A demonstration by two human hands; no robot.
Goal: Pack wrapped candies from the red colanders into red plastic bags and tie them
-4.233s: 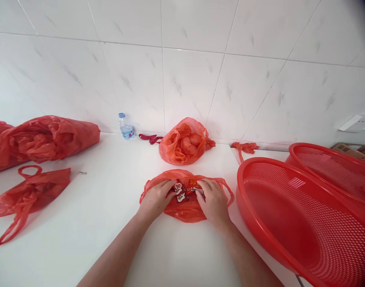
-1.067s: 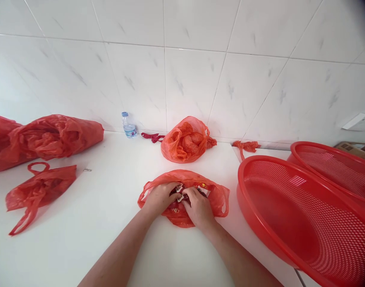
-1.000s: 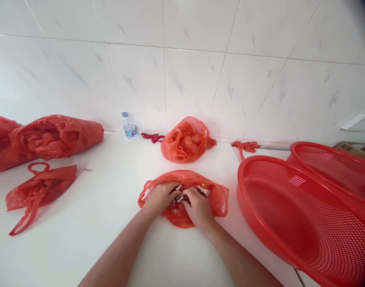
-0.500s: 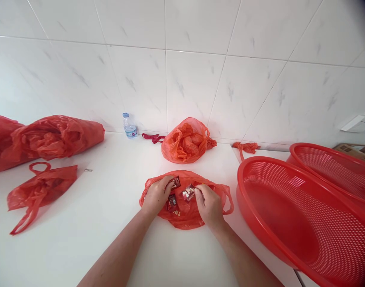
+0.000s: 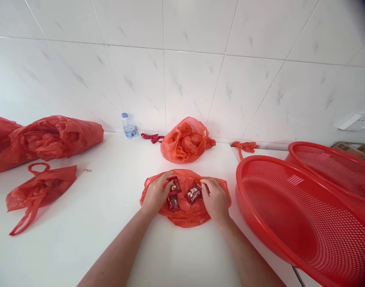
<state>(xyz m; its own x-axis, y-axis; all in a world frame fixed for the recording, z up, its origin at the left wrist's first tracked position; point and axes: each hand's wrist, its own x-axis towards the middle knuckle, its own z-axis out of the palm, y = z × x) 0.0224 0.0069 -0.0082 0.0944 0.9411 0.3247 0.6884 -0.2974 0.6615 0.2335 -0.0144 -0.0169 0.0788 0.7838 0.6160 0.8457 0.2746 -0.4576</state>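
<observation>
A flat red plastic bag [image 5: 187, 215] lies on the white counter in front of me. On it rest three small dark red candy packets [image 5: 173, 201]. My left hand [image 5: 155, 195] presses down on the bag's left side, its fingers touching the upper packet [image 5: 174, 184]. My right hand [image 5: 216, 200] rests on the bag's right side, fingertips pinching the edge of the right packet [image 5: 193, 194].
A large red mesh basket [image 5: 260, 171] sits tilted at the right, with a second one [image 5: 332, 169] behind it. A stuffed orange-red bag [image 5: 186, 141] stands by the wall. More red bags [image 5: 42, 187] lie at the left. A small water bottle [image 5: 127, 126] stands at the tiled wall.
My hands were bunched together over the packets; they have now spread apart, and the packets lie separated and flat on the bag.
</observation>
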